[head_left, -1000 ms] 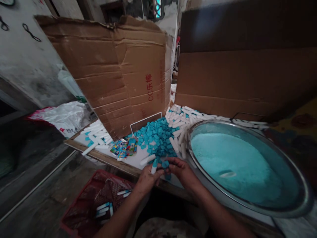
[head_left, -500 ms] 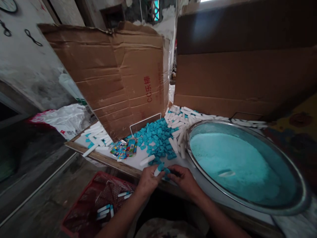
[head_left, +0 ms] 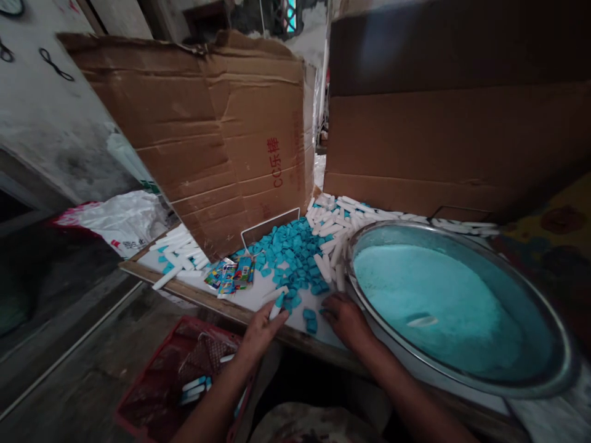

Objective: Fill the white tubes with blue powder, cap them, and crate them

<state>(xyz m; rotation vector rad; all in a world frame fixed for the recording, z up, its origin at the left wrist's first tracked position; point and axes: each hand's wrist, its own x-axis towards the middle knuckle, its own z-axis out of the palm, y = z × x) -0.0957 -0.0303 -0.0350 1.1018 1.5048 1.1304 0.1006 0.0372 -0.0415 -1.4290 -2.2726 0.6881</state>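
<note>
My left hand [head_left: 264,329] is closed around a white tube with a blue cap [head_left: 277,306], which points up and away over the table's near edge. Another white tube [head_left: 272,295] lies just beyond it, partly hidden. My right hand [head_left: 345,319] has its fingers curled together low over the table, and a small bit of blue shows at the fingertips. Between the hands a few loose blue caps [head_left: 310,321] lie on the white tabletop [head_left: 295,323]. Past them spreads a heap of blue caps [head_left: 295,246], with a pile of white tubes [head_left: 330,227] behind and to its right.
A large metal basin [head_left: 462,384] of turquoise-looking powder, with a small scoop [head_left: 422,321] in it, stands at right. Colourful packets [head_left: 235,275] and more white tubes [head_left: 178,252] lie left. Cardboard sheets [head_left: 221,135] rise behind. A red crate [head_left: 152,381] with capped tubes sits below left.
My hands were close together at the capped tube and have moved apart. The left went left with the tube; the right went slightly right. Loose caps now show between them.
</note>
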